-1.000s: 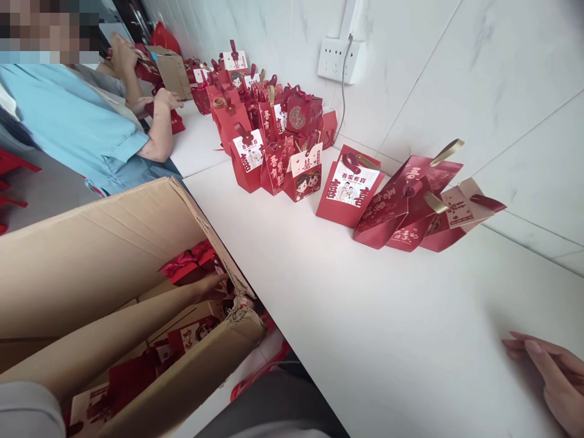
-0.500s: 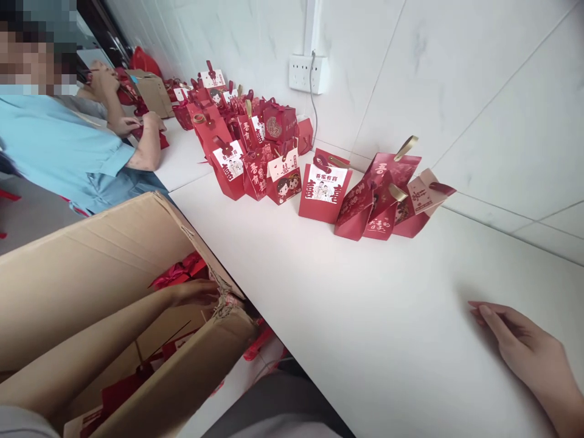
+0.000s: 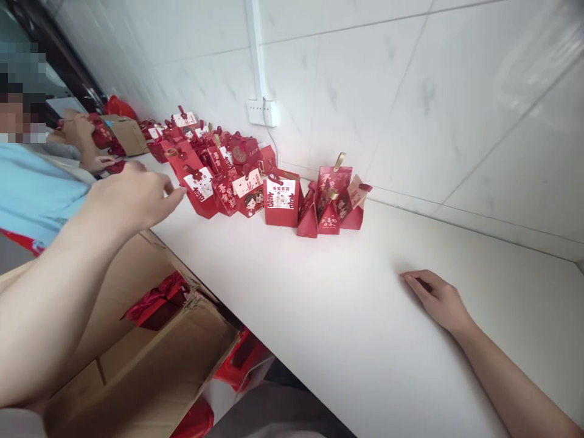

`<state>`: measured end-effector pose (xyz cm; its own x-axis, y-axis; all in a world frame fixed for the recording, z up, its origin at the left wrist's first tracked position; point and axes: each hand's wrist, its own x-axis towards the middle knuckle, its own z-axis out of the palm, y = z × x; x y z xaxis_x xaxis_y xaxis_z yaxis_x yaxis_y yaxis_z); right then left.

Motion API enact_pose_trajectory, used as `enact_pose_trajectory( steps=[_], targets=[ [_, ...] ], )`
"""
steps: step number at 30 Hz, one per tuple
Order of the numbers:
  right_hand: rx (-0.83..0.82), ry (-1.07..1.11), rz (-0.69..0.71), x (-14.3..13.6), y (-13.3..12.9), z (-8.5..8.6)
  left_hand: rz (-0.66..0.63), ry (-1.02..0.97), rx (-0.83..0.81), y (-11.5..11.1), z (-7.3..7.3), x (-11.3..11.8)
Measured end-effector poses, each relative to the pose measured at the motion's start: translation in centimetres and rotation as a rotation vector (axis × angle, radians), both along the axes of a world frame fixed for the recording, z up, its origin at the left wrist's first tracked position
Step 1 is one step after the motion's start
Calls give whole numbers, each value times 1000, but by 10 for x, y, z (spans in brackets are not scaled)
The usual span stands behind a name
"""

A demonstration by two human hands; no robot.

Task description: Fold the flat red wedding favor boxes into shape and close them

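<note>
My left hand [image 3: 137, 198] is raised over the cardboard box's far edge, close to the row of red gift boxes. Its thumb stands apart from the bent fingers, and I see nothing in it. Nearest to it is a red gift box with a white label [image 3: 199, 188]. On the white table my right hand [image 3: 435, 298] rests with thumb and fingers pressed together; whatever may be between them is hidden. Farther back, a red gift box with a gold ribbon loop [image 3: 335, 179] stands in a small group near the wall.
An open cardboard box [image 3: 182, 347] with a torn corner sits beside the table [image 3: 319, 298]; a red box with a ribbon bow [image 3: 159, 301] lies inside. Many gift boxes crowd the far end. A person in a blue shirt [image 3: 41, 188] works at left. A socket strip [image 3: 262, 113] is on the wall.
My left hand has come up out of the cardboard box to above the table edge. The view has turned right, and the right hand keeps its pinched shape on the table.
</note>
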<state>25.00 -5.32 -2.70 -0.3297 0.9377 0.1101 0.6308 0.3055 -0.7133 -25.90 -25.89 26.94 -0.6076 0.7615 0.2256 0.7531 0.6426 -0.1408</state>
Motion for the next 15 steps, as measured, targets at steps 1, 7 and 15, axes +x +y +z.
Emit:
enact_pose_trajectory(
  steps=[1,7,15],
  targets=[
    [21,10,24,-1,0,1,-74,55,-22,12,3,19],
    [91,44,99,-6,4,3,-606,-311,-133,98,-23,108],
    [149,83,134,-11,5,10,-465,-415,-62,207,-94,132]
  ],
)
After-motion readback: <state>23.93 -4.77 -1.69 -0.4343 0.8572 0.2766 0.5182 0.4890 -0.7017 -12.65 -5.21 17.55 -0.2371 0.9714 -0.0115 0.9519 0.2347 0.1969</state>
